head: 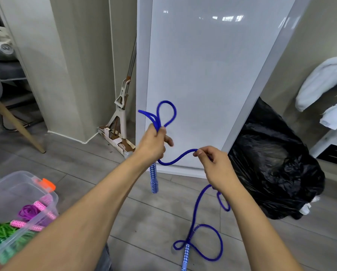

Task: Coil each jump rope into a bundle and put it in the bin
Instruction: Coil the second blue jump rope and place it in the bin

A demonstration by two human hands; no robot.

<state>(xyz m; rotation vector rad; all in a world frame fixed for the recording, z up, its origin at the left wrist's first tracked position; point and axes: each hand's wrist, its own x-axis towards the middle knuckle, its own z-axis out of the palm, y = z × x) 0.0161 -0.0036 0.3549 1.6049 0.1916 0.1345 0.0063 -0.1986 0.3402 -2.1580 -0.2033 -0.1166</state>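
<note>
step: coiling the rope (175, 159); looks early, only two small loops are standing above the fist.
left hand: left hand (154, 143) is clenching round the gathered loops, with the top handle (154, 178) hanging just below it.
right hand: right hand (216, 167) is pinching the rope between thumb and fingertips, near the left hand.
rope location: sagging between both hands, then trailing down to the floor (85, 173), where the far handle (185, 257) is lying among loose curls.
bin: bin (13, 184) is sitting lower left, well apart from the hands, holding purple and green bundles.
next: probably bringing the pinched span to the fist as another loop, then regripping further down; the held loops must not slip.
</note>
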